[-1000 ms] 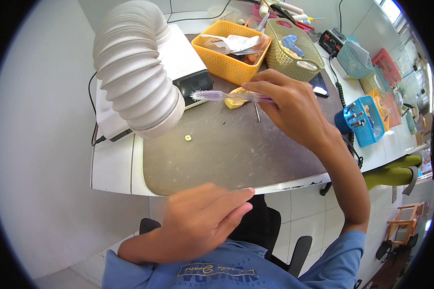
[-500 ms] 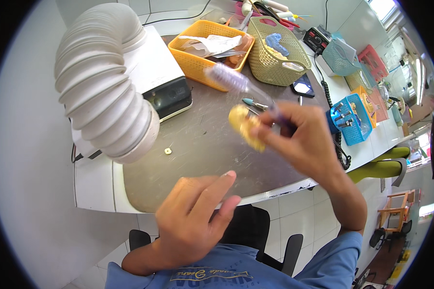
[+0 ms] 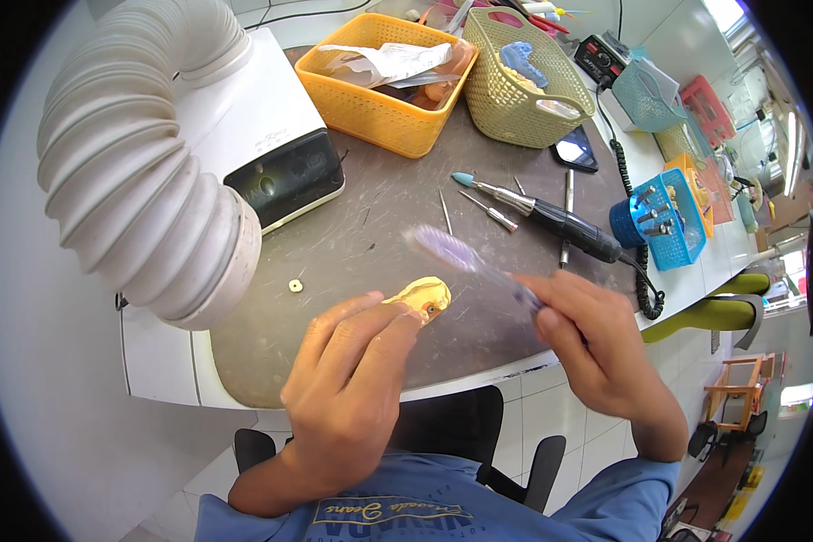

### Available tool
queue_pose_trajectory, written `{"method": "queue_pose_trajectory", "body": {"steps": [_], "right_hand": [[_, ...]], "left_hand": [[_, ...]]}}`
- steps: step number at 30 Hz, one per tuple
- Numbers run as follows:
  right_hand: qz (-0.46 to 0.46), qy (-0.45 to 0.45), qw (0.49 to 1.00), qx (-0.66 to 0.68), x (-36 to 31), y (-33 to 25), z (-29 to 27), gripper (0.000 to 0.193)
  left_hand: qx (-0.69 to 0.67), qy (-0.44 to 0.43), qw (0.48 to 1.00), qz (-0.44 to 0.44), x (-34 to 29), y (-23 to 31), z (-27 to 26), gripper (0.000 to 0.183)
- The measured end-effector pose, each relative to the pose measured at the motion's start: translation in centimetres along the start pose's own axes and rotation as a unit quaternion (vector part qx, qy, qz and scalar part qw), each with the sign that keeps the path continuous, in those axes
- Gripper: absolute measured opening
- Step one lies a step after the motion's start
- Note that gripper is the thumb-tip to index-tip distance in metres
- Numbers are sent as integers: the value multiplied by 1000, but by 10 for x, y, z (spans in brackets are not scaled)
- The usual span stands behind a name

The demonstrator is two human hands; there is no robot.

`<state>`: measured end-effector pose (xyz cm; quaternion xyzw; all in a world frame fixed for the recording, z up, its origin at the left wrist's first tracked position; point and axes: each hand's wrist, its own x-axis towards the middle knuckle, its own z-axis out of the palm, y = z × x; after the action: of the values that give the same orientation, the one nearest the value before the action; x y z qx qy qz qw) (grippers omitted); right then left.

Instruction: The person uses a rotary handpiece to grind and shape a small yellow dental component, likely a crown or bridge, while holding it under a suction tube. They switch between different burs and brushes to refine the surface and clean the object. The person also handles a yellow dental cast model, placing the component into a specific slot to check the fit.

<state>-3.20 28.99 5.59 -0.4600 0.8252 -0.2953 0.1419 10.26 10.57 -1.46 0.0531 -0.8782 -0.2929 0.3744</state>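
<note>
A yellow dental cast (image 3: 427,294) with a small round dark spot set in a reddish patch is in my left hand (image 3: 348,379). Its fingers close over the near side of the cast and hide part of it. My right hand (image 3: 596,348) grips the handle of a pale purple toothbrush (image 3: 447,248), smeared a little by motion. The brush head points up and left, above the cast and apart from it. Left of my left hand lies a small pale piece (image 3: 295,285) with a hole.
A black handpiece (image 3: 574,226) with a cord and thin metal tools (image 3: 488,210) lie beyond my hands. Orange (image 3: 370,117) and olive baskets (image 3: 524,122) stand behind, near a phone (image 3: 575,149). A white ribbed hose (image 3: 135,181) arches at left; a blue basket (image 3: 682,239) sits right.
The dental cast has passed from my right hand to my left, which was empty with its fingers apart. My right hand keeps the toothbrush and has moved nearer and slightly right.
</note>
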Motion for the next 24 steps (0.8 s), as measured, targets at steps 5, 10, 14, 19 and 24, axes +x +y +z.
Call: {"method": "queue_pose_trajectory", "body": {"steps": [5,10,14,19,24], "right_hand": [[7,6,994,-109,-32,-1,4,54],[29,-45,989,-137,-44,-6,5,66],[6,-51,987,-152,-15,-7,24,72],[0,-27,989,-144,-15,-9,33,71],[48,-26,986,-156,-60,-11,17,65]], "left_hand": [[-19,-4,1000,-19,3,1,2,26],[-4,-1,1000,-6,2,-4,3,35],[-3,-8,999,-50,4,2,2,25],[-15,-13,999,-43,4,1,0,22],[-49,-4,997,-62,5,-6,2,29]]}}
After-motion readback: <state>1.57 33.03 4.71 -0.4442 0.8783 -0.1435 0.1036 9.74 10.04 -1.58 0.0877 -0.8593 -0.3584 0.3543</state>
